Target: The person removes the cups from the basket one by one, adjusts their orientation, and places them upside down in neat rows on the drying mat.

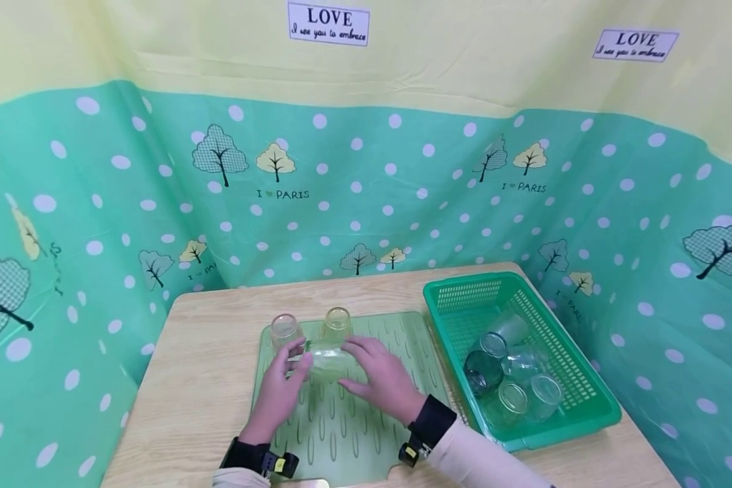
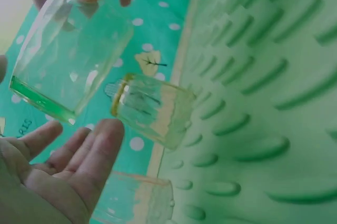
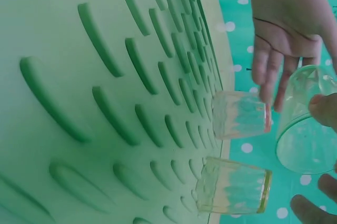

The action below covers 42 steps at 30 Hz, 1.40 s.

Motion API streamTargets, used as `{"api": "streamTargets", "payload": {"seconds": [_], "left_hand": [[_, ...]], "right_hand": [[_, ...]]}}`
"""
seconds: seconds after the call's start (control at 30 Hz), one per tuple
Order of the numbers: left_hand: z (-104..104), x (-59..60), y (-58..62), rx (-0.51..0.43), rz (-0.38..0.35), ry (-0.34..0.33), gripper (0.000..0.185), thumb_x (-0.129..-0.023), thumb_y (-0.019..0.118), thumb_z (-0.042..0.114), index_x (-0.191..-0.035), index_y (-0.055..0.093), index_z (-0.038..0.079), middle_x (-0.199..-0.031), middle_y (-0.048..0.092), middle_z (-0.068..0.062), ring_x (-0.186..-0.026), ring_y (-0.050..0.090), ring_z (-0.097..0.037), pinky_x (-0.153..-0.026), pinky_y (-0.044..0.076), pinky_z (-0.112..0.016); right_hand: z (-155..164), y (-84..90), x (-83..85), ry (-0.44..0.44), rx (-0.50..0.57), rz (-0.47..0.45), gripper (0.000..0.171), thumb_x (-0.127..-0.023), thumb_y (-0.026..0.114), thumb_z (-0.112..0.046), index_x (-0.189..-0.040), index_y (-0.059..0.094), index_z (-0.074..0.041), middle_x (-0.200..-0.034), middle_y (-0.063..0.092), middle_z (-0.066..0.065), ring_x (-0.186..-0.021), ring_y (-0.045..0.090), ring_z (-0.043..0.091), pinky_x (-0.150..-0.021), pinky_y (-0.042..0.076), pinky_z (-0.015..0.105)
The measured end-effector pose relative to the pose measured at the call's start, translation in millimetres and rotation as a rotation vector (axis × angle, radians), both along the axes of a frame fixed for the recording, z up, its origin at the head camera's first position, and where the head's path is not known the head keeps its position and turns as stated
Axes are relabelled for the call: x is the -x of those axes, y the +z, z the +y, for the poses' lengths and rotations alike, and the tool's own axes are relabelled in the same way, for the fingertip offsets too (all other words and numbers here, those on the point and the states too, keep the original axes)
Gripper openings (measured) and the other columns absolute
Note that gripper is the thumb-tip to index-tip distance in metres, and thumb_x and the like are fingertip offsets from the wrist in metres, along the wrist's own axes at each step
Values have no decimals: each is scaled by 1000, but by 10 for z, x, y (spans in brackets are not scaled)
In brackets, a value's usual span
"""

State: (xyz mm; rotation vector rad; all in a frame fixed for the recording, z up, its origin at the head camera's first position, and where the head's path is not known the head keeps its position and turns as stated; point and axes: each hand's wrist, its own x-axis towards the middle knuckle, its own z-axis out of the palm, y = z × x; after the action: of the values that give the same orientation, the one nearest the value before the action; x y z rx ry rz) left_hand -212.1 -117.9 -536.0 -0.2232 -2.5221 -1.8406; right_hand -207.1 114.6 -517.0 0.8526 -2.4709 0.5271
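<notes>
A clear, green-tinted glass is held tilted on its side above the green ridged drying mat. My right hand grips it at one end, thumb on one side and fingers on the other. At the opposite end, beside the thick green base, my left hand has its fingers extended, palm facing the glass, in the left wrist view. Behind the hands, a pink-tinted glass and a yellow-tinted glass stand upside down on the mat's far part.
To the right stands a green plastic basket with several glasses lying in it. Under everything is a light wood table. Polka-dotted curtains enclose the table at the back and sides.
</notes>
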Motion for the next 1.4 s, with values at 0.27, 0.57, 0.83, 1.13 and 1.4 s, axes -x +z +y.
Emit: {"api": "streamTargets", "payload": {"seconds": [0.27,0.57,0.83,1.13,1.4], "left_hand": [[-50,-38,85,-76,26,11,43,-109,54,32,-147,51,12,-131,59,-15,-111,66,-30,-84,60,-27],[14,-44,83,-98,-11,-11,39,-105,62,27,-138,57,7,-118,59,-12,-94,66,-13,-82,61,-31],[56,-39,95,41,-18,12,49,-103,64,41,-141,55,11,-127,59,-10,-101,61,-19,-80,59,-29],[150,74,251,80,78,27,58,-103,62,43,-148,47,10,-140,49,-12,-106,53,-24,-88,57,-31],[383,176,434,35,175,109,58,-99,71,37,-146,49,11,-135,32,-17,-109,49,-28,-102,49,-51]], "right_hand": [[-35,18,-50,34,2,50,66,-81,89,-36,-135,63,-7,-142,60,7,-125,60,22,-85,60,25],[17,-49,-61,52,22,51,73,-82,89,-38,-139,59,-5,-140,61,10,-126,60,22,-93,59,28],[286,-147,-199,-113,-59,-248,84,-82,88,-33,-149,48,-2,-151,49,17,-136,52,30,-107,53,38],[558,-176,-305,-230,-370,-490,72,-81,87,-37,-138,61,-1,-143,56,21,-134,52,38,-111,48,50],[591,-320,-315,-253,-504,-512,62,-82,85,-41,-131,66,-8,-131,61,13,-122,59,31,-90,60,40]]}}
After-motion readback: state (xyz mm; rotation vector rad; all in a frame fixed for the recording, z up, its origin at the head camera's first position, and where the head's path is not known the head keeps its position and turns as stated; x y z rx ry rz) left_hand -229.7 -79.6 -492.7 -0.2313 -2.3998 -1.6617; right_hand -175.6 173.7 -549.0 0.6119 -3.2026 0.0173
